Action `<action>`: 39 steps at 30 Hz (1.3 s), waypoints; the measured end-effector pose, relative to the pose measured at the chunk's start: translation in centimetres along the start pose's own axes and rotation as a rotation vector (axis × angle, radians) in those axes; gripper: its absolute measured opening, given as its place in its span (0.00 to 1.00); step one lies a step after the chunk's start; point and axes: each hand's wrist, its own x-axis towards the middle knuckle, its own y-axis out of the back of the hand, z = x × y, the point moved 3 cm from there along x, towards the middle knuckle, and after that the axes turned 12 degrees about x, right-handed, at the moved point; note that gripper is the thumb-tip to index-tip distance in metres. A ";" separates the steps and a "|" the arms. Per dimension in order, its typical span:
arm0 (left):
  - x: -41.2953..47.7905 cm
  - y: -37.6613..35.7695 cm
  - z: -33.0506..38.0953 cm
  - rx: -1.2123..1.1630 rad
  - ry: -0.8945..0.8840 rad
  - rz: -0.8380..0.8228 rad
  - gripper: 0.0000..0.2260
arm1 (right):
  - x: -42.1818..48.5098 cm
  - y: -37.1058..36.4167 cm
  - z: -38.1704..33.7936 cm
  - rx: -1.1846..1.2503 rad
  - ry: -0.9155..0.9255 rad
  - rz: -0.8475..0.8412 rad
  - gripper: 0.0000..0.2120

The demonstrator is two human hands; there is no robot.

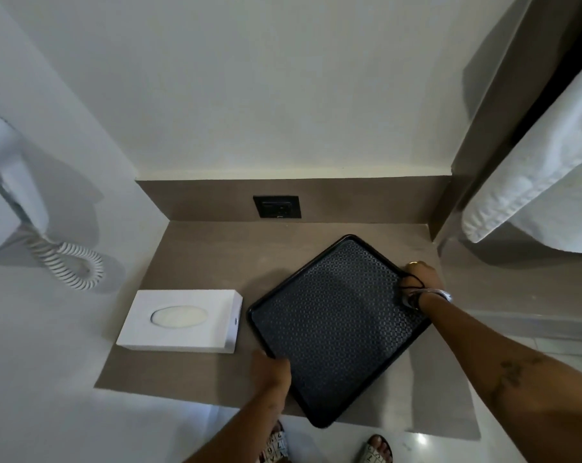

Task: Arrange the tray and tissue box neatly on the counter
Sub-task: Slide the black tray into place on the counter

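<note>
Item: black rectangular textured tray point(339, 325), skewed on brown stone worktop point(199, 259), near corner overhanging the front edge. I see left hand point(272, 369) grip closed on its left rim, right hand point(422, 275) grip closed on its right corner. White rectangular tissue box point(181, 320) just left, apart. Black wall socket point(277, 206) behind. No legible writing.

Bare counter point(209, 248) lies open behind the tissue box point(179, 320) and skewed tray point(336, 329); walls hem the sides, a towel point(543, 182) overhangs right
</note>
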 end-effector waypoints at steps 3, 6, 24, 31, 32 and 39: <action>1.8 1.8 2.4 0.013 -0.103 0.007 0.05 | -1.6 0.0 3.1 0.211 -0.141 0.070 0.09; 4.0 3.1 5.1 0.129 -0.245 0.032 0.07 | -5.2 -0.8 5.0 0.364 -0.249 0.161 0.05; 8.0 3.6 6.8 0.370 -0.445 0.109 0.09 | -12.3 -4.3 2.7 0.289 -0.230 0.287 0.09; 1.4 1.0 0.7 0.704 -1.040 0.161 0.35 | -17.3 -10.7 2.0 -0.161 0.133 0.214 0.34; 0.6 0.4 -0.9 0.754 -1.117 0.134 0.36 | -18.2 -12.1 1.9 -0.204 0.199 0.174 0.35; 0.3 -1.3 -6.9 0.964 -1.206 0.001 0.40 | -20.2 -17.0 2.4 -0.326 0.251 -0.016 0.41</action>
